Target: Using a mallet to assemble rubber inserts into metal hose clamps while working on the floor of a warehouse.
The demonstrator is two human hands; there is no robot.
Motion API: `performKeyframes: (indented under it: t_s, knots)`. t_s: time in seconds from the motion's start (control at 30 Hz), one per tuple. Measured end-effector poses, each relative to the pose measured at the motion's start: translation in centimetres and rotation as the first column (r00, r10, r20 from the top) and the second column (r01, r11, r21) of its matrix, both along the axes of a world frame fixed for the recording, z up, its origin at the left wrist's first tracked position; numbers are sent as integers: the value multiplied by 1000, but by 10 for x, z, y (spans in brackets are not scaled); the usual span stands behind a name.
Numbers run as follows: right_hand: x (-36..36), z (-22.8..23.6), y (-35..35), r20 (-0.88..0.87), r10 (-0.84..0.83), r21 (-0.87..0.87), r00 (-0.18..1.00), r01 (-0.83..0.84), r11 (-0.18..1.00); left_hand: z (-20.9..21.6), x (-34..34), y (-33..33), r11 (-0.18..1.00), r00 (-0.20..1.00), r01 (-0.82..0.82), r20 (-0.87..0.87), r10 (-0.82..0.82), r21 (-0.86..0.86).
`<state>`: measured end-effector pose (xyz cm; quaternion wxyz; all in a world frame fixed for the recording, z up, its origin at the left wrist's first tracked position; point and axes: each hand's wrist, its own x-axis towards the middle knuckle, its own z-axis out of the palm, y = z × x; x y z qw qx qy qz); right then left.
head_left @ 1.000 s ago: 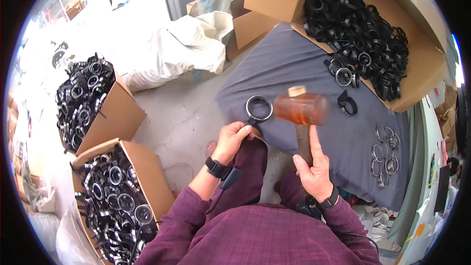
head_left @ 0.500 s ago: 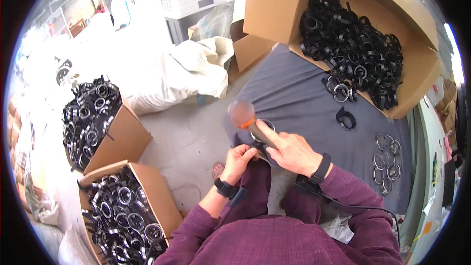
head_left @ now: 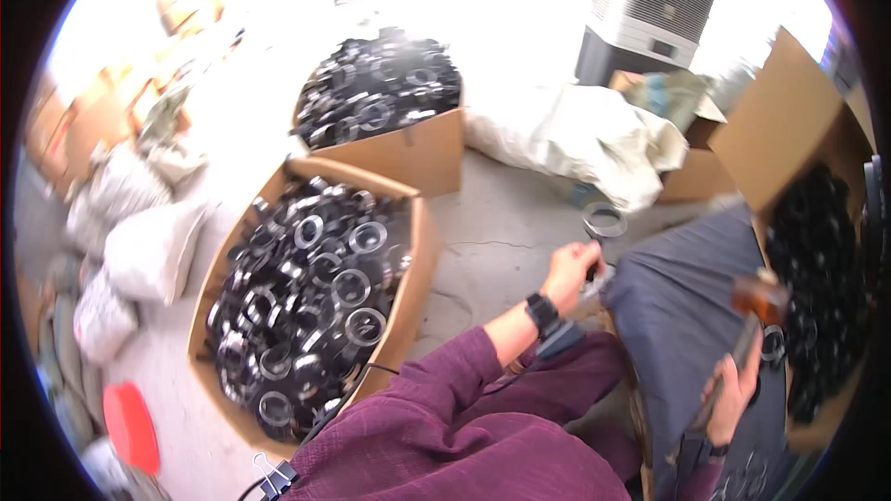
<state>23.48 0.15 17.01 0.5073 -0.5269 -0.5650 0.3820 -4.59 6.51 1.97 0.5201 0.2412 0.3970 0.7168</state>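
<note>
Right of the frame's centre, the left grip (head_left: 570,276) pinches a black-and-silver round ring (head_left: 606,234); the right grip (head_left: 734,397) clasps an amber-headed mallet (head_left: 759,301). Seemingly a set-aside step, calling for a leftward reach toward the brown cardboard carton (head_left: 426,255).

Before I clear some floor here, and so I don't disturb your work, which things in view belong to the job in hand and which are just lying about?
Job in hand:
- silver-rimmed ring, held in left hand
- amber-headed mallet, held in right hand
- probably ring-filled cartons, blue-grey cloth

Seemingly lying about:
- crumpled white sack
- grilled air cooler
- red object, lower left
</note>
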Motion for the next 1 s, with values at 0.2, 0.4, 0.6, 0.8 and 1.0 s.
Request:
performKeyframes:
  t_s: [0.2,0.4,0.6,0.8,1.0]
  knots:
    - [56,-22,-34,29,-79,44,996,78,996,-7,-232,-41,554,558,-826,-18,829,-109]
    - [126,-31,-78,138,-152,67,979,144,987,-70,-415,-157,376,347,-926,-339,875,23]
    - [165,-52,-104,-74,-415,243,907,420,874,-39,-305,-29,676,709,-702,-313,631,-227]
    - [160,-80,-92,-319,-558,31,766,597,802,93,-33,44,999,876,12,-482,-29,-37]
    - [177,-84,-102,-455,-490,112,743,594,796,129,227,51,757,201,619,-974,104,209]
